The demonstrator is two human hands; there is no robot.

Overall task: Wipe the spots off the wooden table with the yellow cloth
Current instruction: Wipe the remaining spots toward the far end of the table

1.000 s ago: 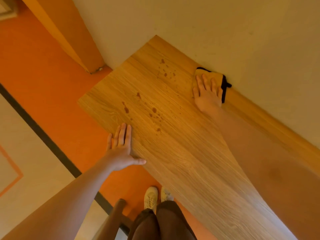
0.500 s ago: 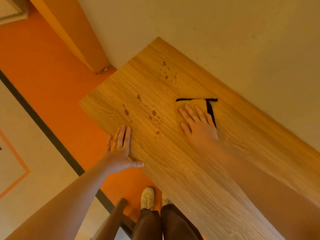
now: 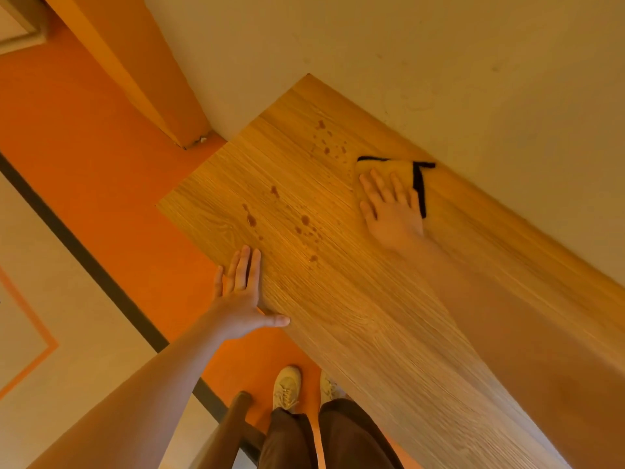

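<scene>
The wooden table (image 3: 355,316) runs along a wall. Dark brown spots lie in two groups: a far cluster (image 3: 326,143) near the wall and a nearer scatter (image 3: 306,221) toward the table's left end. My right hand (image 3: 392,208) presses flat on the yellow cloth (image 3: 399,167), which has a black edge, just right of the far cluster. The cloth is mostly covered by my fingers. My left hand (image 3: 241,296) rests flat, fingers spread, on the table's near edge, below the nearer scatter.
A cream wall (image 3: 439,62) borders the table's far side. Orange floor (image 3: 84,147) with a dark stripe lies to the left. My shoes (image 3: 287,387) and a wooden chair back (image 3: 233,421) are below the table edge.
My right hand slid the cloth from the wall toward the table's middle, then back out toward the wall beside the far spots. My left hand stayed in place.
</scene>
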